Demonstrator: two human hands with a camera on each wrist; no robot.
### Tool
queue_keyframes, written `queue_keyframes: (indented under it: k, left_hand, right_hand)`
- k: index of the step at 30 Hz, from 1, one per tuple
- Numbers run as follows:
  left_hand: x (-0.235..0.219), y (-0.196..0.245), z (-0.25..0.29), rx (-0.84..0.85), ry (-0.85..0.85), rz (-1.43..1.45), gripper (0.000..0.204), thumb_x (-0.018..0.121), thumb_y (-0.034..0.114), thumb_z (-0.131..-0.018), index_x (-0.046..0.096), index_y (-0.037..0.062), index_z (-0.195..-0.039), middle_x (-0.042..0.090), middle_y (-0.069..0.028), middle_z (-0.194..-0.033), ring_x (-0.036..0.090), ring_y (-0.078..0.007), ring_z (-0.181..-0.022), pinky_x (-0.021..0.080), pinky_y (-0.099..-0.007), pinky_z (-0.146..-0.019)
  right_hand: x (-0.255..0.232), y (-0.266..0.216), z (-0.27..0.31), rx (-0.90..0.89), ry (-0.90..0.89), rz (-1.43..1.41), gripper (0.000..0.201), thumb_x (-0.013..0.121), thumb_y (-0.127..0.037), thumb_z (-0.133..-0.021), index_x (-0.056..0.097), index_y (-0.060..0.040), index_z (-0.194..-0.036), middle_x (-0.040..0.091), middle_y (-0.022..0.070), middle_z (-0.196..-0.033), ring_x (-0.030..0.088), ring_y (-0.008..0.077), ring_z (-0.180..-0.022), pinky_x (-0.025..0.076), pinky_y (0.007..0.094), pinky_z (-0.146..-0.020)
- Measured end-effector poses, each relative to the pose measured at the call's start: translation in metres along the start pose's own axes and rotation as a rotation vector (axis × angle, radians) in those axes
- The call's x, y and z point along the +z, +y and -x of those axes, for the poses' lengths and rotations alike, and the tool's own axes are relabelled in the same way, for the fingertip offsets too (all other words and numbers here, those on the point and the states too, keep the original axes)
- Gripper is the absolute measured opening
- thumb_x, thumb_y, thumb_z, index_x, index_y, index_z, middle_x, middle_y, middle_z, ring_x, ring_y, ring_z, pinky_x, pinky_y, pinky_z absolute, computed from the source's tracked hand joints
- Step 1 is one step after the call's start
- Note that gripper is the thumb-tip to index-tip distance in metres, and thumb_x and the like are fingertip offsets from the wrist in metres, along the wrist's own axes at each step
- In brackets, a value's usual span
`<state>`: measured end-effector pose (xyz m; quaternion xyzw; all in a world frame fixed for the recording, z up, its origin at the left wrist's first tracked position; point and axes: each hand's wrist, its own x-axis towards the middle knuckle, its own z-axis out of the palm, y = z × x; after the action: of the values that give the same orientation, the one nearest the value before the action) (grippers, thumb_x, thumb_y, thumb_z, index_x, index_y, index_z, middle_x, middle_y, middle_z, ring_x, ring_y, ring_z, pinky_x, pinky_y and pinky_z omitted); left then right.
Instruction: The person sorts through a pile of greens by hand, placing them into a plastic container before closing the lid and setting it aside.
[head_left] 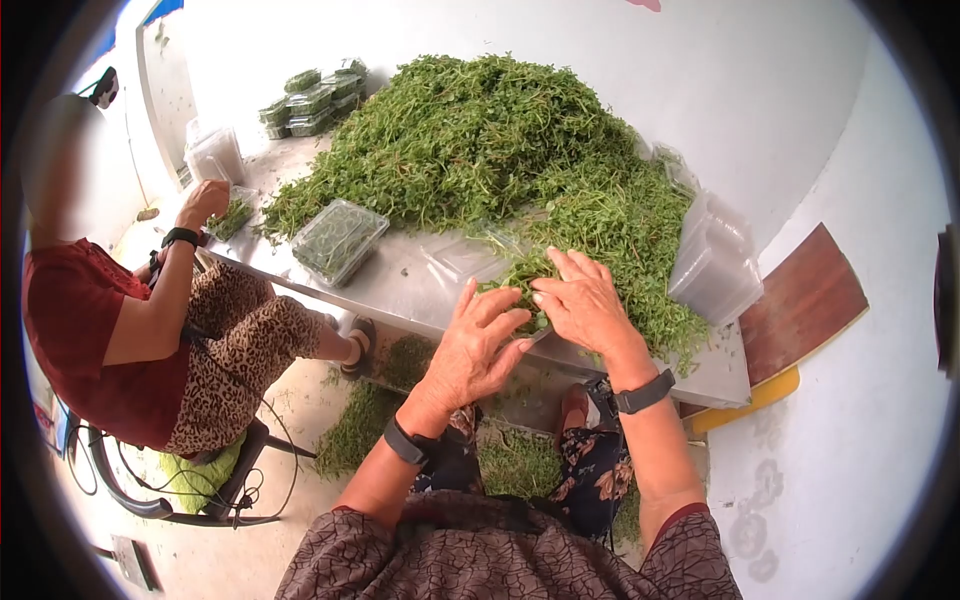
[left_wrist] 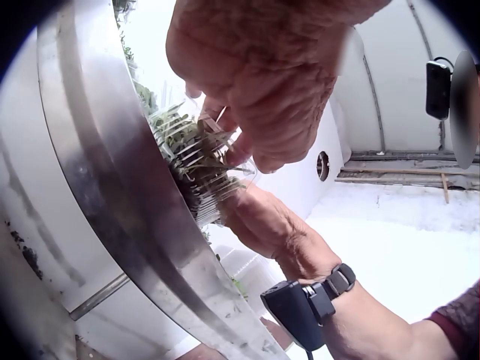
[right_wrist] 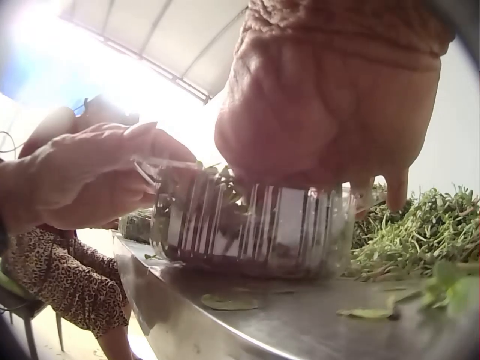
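A clear ribbed plastic box (right_wrist: 259, 232) stands on the metal table near its front edge, with leafy green stems (left_wrist: 180, 139) inside. My left hand (head_left: 472, 352) is at the box's left side, fingers spread and gently bent, the fingertips reaching over the rim. From the other side my right hand (head_left: 590, 308) leans over the box, its fingers extended at the greens and some hanging down past the far wall in the right wrist view. Both hands partly hide the box in the head view. Behind it rises a large heap of greens (head_left: 470, 130).
A filled, lidded box (head_left: 340, 240) lies left of my hands. Stacked filled boxes (head_left: 312, 100) stand at the back left, nested clear containers (head_left: 715, 262) at the right. Another person (head_left: 110, 350) sits at left, a hand at a box (head_left: 232, 215). More greens (head_left: 365, 430) lie below the table.
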<state>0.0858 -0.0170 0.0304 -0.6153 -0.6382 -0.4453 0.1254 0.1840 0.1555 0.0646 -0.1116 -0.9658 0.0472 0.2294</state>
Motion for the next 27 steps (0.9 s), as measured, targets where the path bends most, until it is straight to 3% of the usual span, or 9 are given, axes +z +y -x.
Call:
queue_keyframes:
  k: [4, 12, 19, 24, 27]
  left_hand:
    - [-0.003, -0.005, 0.013, -0.051, 0.042, 0.008, 0.039, 0.064, 0.023, -0.083, 0.057, 0.0068, -0.118, 0.049, -0.0156, -0.133, 0.044, -0.0352, -0.127, 0.02, -0.0543, -0.112]
    - [-0.003, -0.007, 0.017, -0.022, -0.001, -0.045, 0.044, 0.065, 0.026, -0.082, 0.057, 0.0054, -0.12, 0.047, -0.0164, -0.135, 0.036, -0.0359, -0.133, 0.019, -0.0537, -0.113]
    - [-0.004, -0.009, 0.015, -0.021, -0.024, -0.052, 0.044, 0.066, 0.027, -0.082, 0.058, 0.0048, -0.119, 0.048, -0.0163, -0.133, 0.038, -0.0363, -0.131, 0.019, -0.0539, -0.113]
    - [-0.002, -0.009, 0.014, -0.009, 0.003, -0.04, 0.044, 0.069, 0.022, -0.079, 0.057, 0.0034, -0.117, 0.051, -0.0175, -0.128, 0.041, -0.0378, -0.127, 0.025, -0.0549, -0.11]
    - [0.001, -0.01, 0.012, -0.037, -0.003, -0.016, 0.042, 0.066, 0.026, -0.082, 0.058, 0.0037, -0.116, 0.05, -0.0168, -0.129, 0.04, -0.0373, -0.129, 0.021, -0.054, -0.112]
  right_hand:
    - [-0.02, 0.004, 0.004, -0.028, 0.09, -0.134, 0.025, 0.061, -0.025, -0.086, 0.07, -0.0164, -0.108, 0.05, 0.0153, -0.136, 0.043, 0.0375, -0.126, 0.03, 0.048, -0.106]
    - [-0.015, -0.002, -0.01, -0.094, 0.128, -0.218, 0.034, 0.058, -0.023, -0.089, 0.062, -0.0047, -0.118, 0.059, 0.0144, -0.126, 0.048, 0.0315, -0.121, 0.034, 0.0423, -0.103]
    - [0.004, -0.011, -0.019, -0.174, 0.118, -0.178, 0.027, 0.059, -0.023, -0.086, 0.065, -0.0036, -0.105, 0.066, 0.0122, -0.109, 0.054, 0.0319, -0.11, 0.036, 0.0438, -0.099]
    - [-0.003, -0.014, -0.019, -0.203, 0.085, -0.133, 0.021, 0.06, -0.022, -0.085, 0.068, -0.006, -0.096, 0.068, 0.007, -0.101, 0.055, 0.0296, -0.108, 0.035, 0.0455, -0.099]
    - [0.002, -0.011, -0.017, -0.197, 0.053, -0.124, 0.019, 0.06, -0.021, -0.084, 0.068, -0.0071, -0.093, 0.068, 0.007, -0.098, 0.055, 0.0295, -0.108, 0.034, 0.0461, -0.1]
